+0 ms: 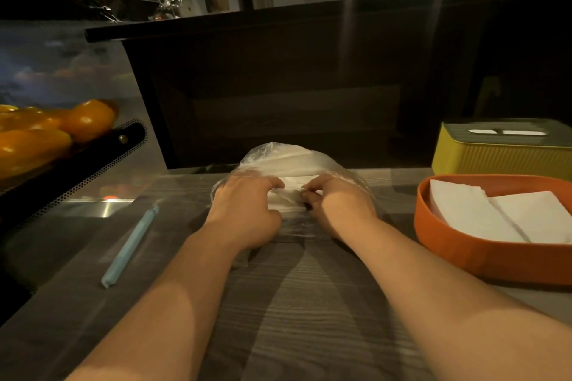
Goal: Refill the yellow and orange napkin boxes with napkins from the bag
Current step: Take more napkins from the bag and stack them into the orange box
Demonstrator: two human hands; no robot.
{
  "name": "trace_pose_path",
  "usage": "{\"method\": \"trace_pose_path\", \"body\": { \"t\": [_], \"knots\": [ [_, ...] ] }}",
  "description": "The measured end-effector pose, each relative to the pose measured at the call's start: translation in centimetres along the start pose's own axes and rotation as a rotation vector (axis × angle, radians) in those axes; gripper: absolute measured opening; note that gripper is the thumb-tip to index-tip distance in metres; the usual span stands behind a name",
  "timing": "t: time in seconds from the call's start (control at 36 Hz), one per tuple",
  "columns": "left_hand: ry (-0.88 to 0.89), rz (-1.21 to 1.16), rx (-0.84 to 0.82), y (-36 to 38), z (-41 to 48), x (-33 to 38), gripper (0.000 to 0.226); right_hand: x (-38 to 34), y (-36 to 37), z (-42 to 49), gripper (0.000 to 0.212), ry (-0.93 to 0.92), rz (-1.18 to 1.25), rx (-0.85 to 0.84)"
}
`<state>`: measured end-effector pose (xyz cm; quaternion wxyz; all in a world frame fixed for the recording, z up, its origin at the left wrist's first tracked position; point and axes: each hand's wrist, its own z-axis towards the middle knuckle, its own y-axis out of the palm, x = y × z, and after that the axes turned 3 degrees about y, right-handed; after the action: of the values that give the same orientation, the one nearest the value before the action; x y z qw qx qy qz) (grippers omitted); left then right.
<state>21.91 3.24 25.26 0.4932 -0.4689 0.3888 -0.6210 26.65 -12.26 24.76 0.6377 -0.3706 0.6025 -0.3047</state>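
Head view: left hand point(244, 213) and right hand point(337, 207) together on clear bag point(278, 158) on table point(309, 303). Both hands' fingers point(272, 182) curled, pinching plastic over white napkins point(292, 180) between fingertips. Orange box point(464, 254), part filled, well right of right fingers. Yellow box point(483, 158) beyond it. Blue clip point(130, 247) left of left fingers.

Grey wood-grain counter point(303, 318) bears bag point(278, 158), orange box point(464, 254), yellow box point(495, 158), perhaps clip point(130, 247).

Bag point(278, 158): clear film, white napkins point(294, 179) showed through. Orange box point(464, 250) was plain orange; its napkin stack point(483, 213) white. Yellow box point(483, 158): mustard walls with fine vertical ribbing, grey-green lid point(507, 130). Table point(309, 303) was grey, streaked woodgrain. Clip point(130, 246) pale blue. Peppers point(86, 119) yellow-orange. Tray point(93, 164) black, dotted with perforations.
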Motion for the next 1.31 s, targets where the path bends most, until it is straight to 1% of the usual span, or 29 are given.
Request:
{"method": "trace_pose_path", "body": {
  "t": [0.14, 0.19, 0.25, 0.31, 0.39, 0.5, 0.58, 0.64, 0.69, 0.81, 0.86, 0.94, 1.0, 1.06, 1.11, 1.19, 1.31],
  "knots": [
    [-0.015, 0.007, -0.028, -0.1, 0.0, 0.0, 0.043, -0.3, -0.7, -0.4, 0.026, -0.019, 0.025, -0.071],
    [-0.032, -0.003, -0.044, -0.1, 0.0, -0.2, 0.041, -0.3, -0.9, -0.6, 0.027, -0.005, 0.038, -0.101],
    [-0.037, -0.010, -0.051, -0.1, 0.0, -0.3, 0.042, -0.4, -1.0, -0.8, 0.026, -0.006, 0.006, -0.078],
    [-0.036, -0.018, -0.051, -0.1, -0.1, -0.4, 0.045, -0.5, -0.9, -0.7, 0.025, 0.002, 0.001, -0.020],
    [-0.030, -0.061, -0.014, -0.1, 0.0, -0.3, 0.055, -0.2, -0.1, -0.5, 0.020, -0.019, 0.072, 0.075],
    [0.019, -0.159, 0.089, -0.1, 0.0, -0.2, 0.071, 1.0, 0.6, -1.0, 0.015, -0.252, 0.228, 0.281],
    [0.033, -0.264, 0.153, -0.1, -0.1, 0.0, 0.073, 1.0, 0.4, -1.4, 0.016, -0.377, 0.232, 0.435],
    [0.059, -0.339, 0.196, -0.2, -0.1, 0.1, 0.074, 0.8, 0.4, -1.3, 0.017, -0.418, 0.270, 0.502],
    [0.075, -0.396, 0.215, -0.1, -0.1, 0.1, 0.076, 0.7, 0.5, -1.4, 0.019, -0.408, 0.371, 0.499],
    [0.095, -0.458, 0.188, -0.2, -0.5, 0.3, 0.078, 1.0, 0.1, -2.0, 0.022, -0.322, 0.668, 0.402],
    [0.093, -0.480, 0.174, -0.3, -0.6, 0.2, 0.079, 1.2, 0.0, -2.3, 0.023, -0.308, 0.765, 0.344],
    [0.067, -0.595, 0.151, -0.7, -1.0, 0.4, 0.076, 1.7, -0.3, -3.1, 0.022, -0.330, 0.781, 0.319],
    [0.075, -0.691, 0.152, -0.9, -1.3, 0.7, 0.065, 2.0, -0.6, -3.9, 0.019, -0.340, 0.759, 0.334],
    [0.093, -0.807, 0.162, -1.4, -1.9, 1.1, 0.049, 2.2, -1.1, -5.2, 0.018, -0.343, 0.743, 0.363],
    [0.126, -0.931, 0.151, -2.0, -2.6, 1.5, 0.040, 2.4, -1.8, -6.8, 0.018, -0.329, 0.745, 0.369],
    [0.131, -1.092, 0.119, -2.5, -4.2, 2.2, 0.038, 3.2, -2.6, -9.7, 0.018, -0.302, 0.803, 0.318],
    [0.077, -1.185, -0.003, -1.9, -7.0, 3.7, 0.038, 5.2, -3.0, -13.6, 0.019, -0.200, 0.846, 0.275]
  ]
}}
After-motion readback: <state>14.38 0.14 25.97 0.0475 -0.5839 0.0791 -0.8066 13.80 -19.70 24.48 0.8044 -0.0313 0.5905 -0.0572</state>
